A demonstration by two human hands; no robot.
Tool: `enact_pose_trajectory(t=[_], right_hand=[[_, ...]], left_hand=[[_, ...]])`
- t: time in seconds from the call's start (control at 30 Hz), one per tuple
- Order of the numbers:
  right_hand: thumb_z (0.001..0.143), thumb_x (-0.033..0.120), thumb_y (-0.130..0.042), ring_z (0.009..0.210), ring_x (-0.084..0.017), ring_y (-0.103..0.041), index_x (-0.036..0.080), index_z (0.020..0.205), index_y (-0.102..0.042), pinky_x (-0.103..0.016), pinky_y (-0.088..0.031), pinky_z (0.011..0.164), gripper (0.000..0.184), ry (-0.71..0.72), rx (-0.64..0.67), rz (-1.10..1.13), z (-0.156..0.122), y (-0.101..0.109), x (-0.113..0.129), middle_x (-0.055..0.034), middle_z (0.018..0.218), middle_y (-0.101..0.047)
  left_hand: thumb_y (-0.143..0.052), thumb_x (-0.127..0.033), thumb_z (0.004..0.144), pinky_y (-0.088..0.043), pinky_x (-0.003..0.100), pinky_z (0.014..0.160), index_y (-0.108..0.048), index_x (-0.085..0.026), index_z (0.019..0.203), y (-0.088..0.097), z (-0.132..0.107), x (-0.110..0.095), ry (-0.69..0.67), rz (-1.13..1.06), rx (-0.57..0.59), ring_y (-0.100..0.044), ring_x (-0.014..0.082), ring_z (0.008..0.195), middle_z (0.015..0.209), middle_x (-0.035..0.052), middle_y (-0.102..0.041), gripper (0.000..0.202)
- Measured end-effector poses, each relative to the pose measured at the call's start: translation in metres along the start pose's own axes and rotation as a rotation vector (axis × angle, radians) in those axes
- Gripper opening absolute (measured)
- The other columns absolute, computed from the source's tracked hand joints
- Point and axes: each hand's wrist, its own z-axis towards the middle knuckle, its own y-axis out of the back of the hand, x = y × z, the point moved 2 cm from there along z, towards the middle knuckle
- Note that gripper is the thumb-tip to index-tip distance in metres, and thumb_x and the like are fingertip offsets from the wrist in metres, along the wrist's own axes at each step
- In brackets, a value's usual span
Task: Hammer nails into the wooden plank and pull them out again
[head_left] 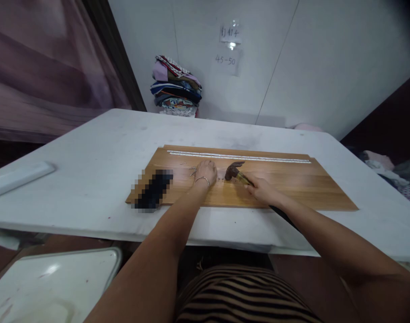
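A wooden board lies flat on the white table. My right hand is wrapped round the handle of a claw hammer, whose head is low over the middle of the board. To its left, my left hand rests on the board with fingers curled down; its fingertips are mostly hidden, and what they hold cannot be made out. Loose nails lie just left of that hand, and a single nail lies farther left. Several small nails show between my left hand and the hammer head.
Two white marked strips run along the board's far side. A pixelated dark object covers its left end. A white long object lies at the table's left. Folded cloths are stacked behind, and a white stool stands below left.
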Motion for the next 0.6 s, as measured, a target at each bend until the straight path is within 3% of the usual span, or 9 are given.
enact_pose_trajectory(t=[0.6], right_hand=[[0.091, 0.017, -0.051, 0.116, -0.027, -0.069, 0.02, 0.146, -0.063, -0.041, -0.052, 0.101, 0.057, 0.01, 0.002, -0.013, 0.0007, -0.0004, -0.0002, -0.0097, 0.133, -0.075]], left_hand=[[-0.044, -0.022, 0.102, -0.046, 0.041, 0.109, -0.075, -0.014, 0.11, -0.0037, 0.0018, 0.0022, -0.004, 0.012, -0.004, -0.061, 0.0292, 0.124, 0.124, 0.0173, -0.071, 0.033]])
